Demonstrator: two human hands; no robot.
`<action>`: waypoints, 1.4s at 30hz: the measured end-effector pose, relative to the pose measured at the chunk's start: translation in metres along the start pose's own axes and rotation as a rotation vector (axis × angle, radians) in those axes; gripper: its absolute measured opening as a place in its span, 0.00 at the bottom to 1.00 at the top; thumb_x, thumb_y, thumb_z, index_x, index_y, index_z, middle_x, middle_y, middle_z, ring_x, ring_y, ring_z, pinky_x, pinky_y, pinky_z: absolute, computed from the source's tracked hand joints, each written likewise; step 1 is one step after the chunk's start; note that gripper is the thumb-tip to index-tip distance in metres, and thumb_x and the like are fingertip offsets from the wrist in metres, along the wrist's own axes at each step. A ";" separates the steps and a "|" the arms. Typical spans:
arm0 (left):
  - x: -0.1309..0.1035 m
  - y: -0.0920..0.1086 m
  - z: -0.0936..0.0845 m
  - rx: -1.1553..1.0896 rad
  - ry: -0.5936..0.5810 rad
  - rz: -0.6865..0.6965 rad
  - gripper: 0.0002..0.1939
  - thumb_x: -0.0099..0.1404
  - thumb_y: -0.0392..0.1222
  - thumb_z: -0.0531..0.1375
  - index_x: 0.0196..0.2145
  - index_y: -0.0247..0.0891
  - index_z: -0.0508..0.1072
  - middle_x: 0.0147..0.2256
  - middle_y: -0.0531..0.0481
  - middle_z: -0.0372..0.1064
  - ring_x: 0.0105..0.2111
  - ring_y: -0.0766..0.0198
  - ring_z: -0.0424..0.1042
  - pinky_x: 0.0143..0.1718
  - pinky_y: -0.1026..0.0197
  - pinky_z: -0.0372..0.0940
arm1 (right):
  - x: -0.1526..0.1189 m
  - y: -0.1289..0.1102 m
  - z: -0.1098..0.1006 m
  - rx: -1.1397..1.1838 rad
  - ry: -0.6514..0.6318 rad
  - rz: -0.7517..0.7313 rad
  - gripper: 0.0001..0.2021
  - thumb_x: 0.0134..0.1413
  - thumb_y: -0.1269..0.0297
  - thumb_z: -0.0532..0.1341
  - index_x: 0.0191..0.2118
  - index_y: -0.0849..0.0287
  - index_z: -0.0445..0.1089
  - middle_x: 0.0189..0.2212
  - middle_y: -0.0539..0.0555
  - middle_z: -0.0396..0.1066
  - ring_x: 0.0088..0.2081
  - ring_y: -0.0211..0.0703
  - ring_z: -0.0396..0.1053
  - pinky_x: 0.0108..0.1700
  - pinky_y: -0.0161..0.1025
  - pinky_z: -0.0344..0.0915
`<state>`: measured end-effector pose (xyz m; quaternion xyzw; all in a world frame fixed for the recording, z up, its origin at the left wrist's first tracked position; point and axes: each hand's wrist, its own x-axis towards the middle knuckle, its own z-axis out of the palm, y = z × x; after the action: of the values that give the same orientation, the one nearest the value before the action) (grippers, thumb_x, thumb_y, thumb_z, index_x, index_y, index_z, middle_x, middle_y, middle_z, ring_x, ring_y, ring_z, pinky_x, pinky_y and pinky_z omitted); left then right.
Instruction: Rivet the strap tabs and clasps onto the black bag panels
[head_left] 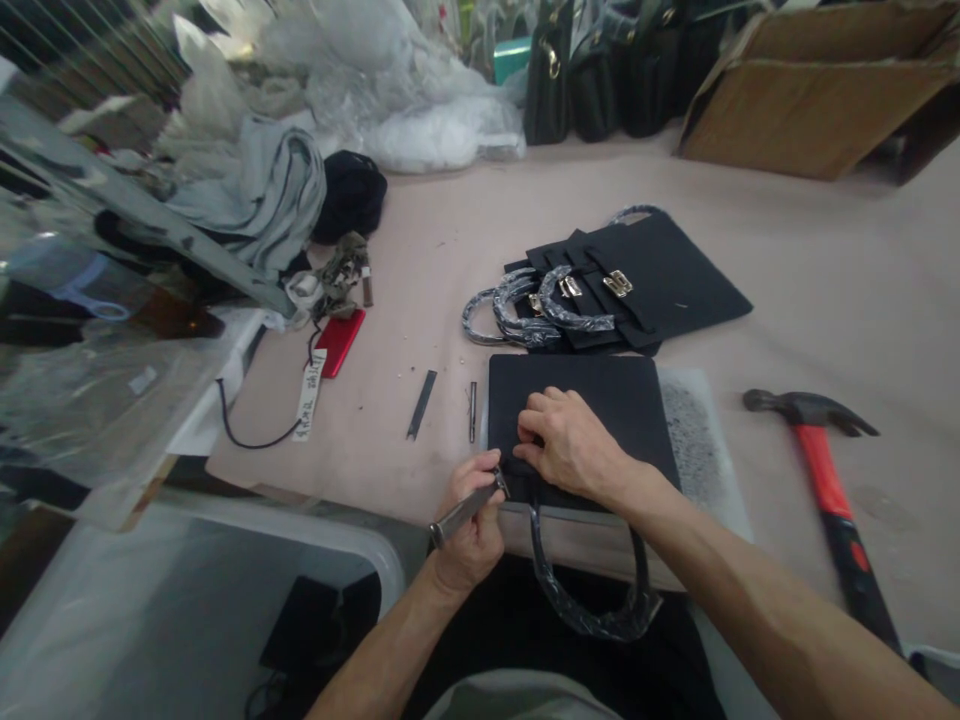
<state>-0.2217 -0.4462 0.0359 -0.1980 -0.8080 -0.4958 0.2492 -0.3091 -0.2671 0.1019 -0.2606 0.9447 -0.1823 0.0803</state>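
My left hand (474, 540) is closed around a metal punch-like rod (459, 518), which slants toward the near left edge of a black bag panel (585, 378). On that panel rests my right hand (566, 440), its fingers curled and thumb drawn in; whatever they pinch is hidden. A plastic-wrapped handle (551, 590) loops from the panel over the table's front edge. Under the panel's right side lies a pale, speckled slab (701, 440). Left of the panel are a thin metal rod (472, 412) and a flat dark metal strip (422, 405).
Behind the panel, several black bag panels (675, 270) with wrapped handles and metal clasps lie stacked. A claw hammer (821, 480) lies right. A red phone-like object (342, 343) and cloths (277, 190) sit left. A cardboard box (795, 100) and black bags (551, 80) stand at the back.
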 end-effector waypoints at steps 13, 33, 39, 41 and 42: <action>-0.002 -0.002 0.001 -0.035 0.037 -0.020 0.12 0.69 0.25 0.55 0.48 0.35 0.66 0.49 0.39 0.71 0.53 0.56 0.73 0.54 0.52 0.73 | 0.019 -0.010 -0.009 -0.102 -0.203 -0.022 0.06 0.59 0.61 0.63 0.37 0.58 0.72 0.34 0.54 0.76 0.38 0.49 0.74 0.40 0.42 0.54; 0.023 -0.008 -0.006 -0.125 -0.087 0.027 0.11 0.69 0.28 0.56 0.47 0.37 0.69 0.46 0.42 0.74 0.50 0.59 0.75 0.52 0.55 0.73 | 0.032 -0.001 -0.019 0.030 -0.289 0.089 0.06 0.50 0.61 0.63 0.34 0.55 0.74 0.29 0.54 0.76 0.34 0.48 0.73 0.29 0.37 0.50; 0.033 -0.007 -0.006 -0.104 -0.135 0.030 0.08 0.70 0.30 0.56 0.45 0.38 0.69 0.45 0.42 0.75 0.47 0.59 0.77 0.49 0.55 0.74 | 0.020 0.007 -0.009 0.106 -0.125 0.134 0.06 0.54 0.64 0.60 0.36 0.55 0.73 0.31 0.52 0.76 0.35 0.46 0.72 0.32 0.37 0.52; 0.038 -0.007 -0.006 -0.094 -0.174 0.029 0.08 0.70 0.31 0.56 0.45 0.38 0.70 0.45 0.42 0.76 0.47 0.59 0.77 0.48 0.56 0.75 | 0.016 0.006 -0.006 0.147 -0.080 0.145 0.05 0.55 0.65 0.60 0.37 0.55 0.73 0.31 0.51 0.76 0.34 0.44 0.72 0.32 0.37 0.53; 0.039 -0.007 -0.006 -0.089 -0.193 0.025 0.07 0.70 0.31 0.56 0.44 0.38 0.70 0.44 0.42 0.76 0.47 0.58 0.77 0.48 0.56 0.75 | 0.014 0.006 -0.005 0.166 -0.064 0.147 0.05 0.55 0.65 0.59 0.37 0.55 0.72 0.31 0.50 0.76 0.33 0.42 0.71 0.33 0.36 0.54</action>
<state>-0.2557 -0.4519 0.0571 -0.2656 -0.8028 -0.5069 0.1675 -0.3248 -0.2679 0.1035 -0.1885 0.9400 -0.2450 0.1446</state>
